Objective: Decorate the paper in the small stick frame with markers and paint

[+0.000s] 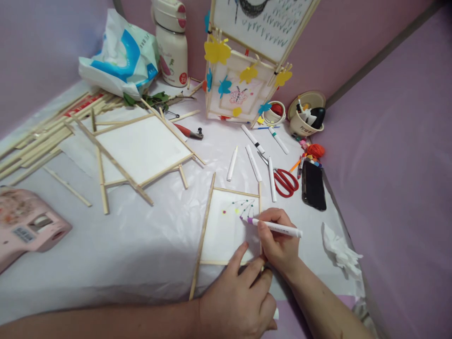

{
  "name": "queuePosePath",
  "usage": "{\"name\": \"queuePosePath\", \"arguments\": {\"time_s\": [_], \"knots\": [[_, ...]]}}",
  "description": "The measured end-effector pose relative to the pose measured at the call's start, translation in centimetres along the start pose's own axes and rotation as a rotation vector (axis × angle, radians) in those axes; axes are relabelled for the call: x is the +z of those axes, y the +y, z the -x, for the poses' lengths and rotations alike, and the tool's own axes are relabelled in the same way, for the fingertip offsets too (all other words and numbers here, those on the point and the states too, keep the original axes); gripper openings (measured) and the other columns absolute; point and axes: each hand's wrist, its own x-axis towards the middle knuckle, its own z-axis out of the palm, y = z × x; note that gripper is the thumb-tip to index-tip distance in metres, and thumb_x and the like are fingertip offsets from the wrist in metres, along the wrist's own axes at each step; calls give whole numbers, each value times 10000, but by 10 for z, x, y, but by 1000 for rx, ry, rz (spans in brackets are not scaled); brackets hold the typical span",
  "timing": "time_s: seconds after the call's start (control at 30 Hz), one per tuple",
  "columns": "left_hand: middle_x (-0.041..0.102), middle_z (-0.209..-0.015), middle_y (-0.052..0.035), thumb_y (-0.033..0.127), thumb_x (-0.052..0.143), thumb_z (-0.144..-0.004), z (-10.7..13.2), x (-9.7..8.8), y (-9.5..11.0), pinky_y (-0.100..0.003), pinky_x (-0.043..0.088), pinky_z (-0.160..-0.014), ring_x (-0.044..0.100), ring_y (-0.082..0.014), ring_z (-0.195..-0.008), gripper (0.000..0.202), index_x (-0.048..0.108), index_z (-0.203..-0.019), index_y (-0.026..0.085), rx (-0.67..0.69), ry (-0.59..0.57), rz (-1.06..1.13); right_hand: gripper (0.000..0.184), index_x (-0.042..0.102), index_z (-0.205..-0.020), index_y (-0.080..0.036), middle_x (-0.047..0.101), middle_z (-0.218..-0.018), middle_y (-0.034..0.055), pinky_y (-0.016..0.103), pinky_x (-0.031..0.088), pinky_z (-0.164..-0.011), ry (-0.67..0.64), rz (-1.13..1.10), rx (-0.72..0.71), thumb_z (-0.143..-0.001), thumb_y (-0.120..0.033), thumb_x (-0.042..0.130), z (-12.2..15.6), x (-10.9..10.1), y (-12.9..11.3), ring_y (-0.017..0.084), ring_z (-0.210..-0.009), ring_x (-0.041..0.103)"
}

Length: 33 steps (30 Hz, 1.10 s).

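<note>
My right hand (280, 240) is closed around a white marker with a purple collar (278, 227). Its tip meets the white sheet (221, 235), which is set in a small frame of wooden sticks (203, 235). On the sheet are thin branching lines with green and purple dots, a red dot and a yellow spot. My left hand (243, 296) lies over the frame's near edge, index finger stretched onto the sheet and other fingers partly bent. A small white piece (276, 313) shows beside that hand; what it is, I cannot tell.
Several white markers (253, 163), red-handled scissors (286, 182) and a phone (314, 186) lie beyond and right. A larger stick frame (144, 150) stands left, near loose sticks (42, 127) and a pink glue-tape-like device (30, 226). A decorated panel (235, 89), bottle (172, 52) and tissue pack (122, 56) stand behind.
</note>
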Motion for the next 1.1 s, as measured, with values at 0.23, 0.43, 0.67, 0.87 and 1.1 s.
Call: {"name": "queuePosePath", "arguments": {"time_s": [0.23, 0.43, 0.67, 0.87, 1.1], "knots": [[650, -1199, -161, 436, 494, -1000, 0, -3, 0, -633, 86, -1083, 524, -372, -1184, 320, 627, -935, 153, 2, -14, -2, 48, 581, -850, -216, 590, -784, 13, 308, 458, -607, 15, 6, 20, -880, -179, 589, 1, 0, 0, 157, -677, 561], [648, -1207, -152, 448, 495, -997, 0, -1, 0, -636, 86, -1081, 512, -379, -1200, 323, 626, -947, 157, -2, -24, 10, 54, 586, -871, -217, 595, -798, 13, 304, 458, -612, -9, 2, 12, -879, -165, 599, 1, 0, 1, 153, -691, 561], [646, -1209, -154, 444, 484, -1002, 1, -1, 0, -634, 97, -1077, 517, -381, -1191, 325, 626, -953, 157, -3, -26, 16, 72, 588, -865, -220, 595, -791, 11, 313, 458, -628, -24, -16, -6, -871, -149, 597, 0, 0, 2, 161, -711, 565], [643, -1212, -157, 442, 484, -1003, 0, -1, 0, -638, 93, -1079, 513, -380, -1200, 323, 627, -954, 156, -3, -35, 9, 70, 582, -851, -217, 586, -777, 9, 321, 453, -629, -18, -18, -5, -868, -152, 600, 0, 0, 2, 162, -707, 557], [650, -1202, -151, 441, 486, -1002, 0, -2, -1, -640, 56, -1087, 514, -376, -1196, 319, 625, -938, 160, -4, -29, 14, 72, 575, -837, -216, 583, -777, 6, 310, 449, -609, 18, -5, 7, -873, -159, 600, 1, 0, 2, 153, -684, 552]]}}
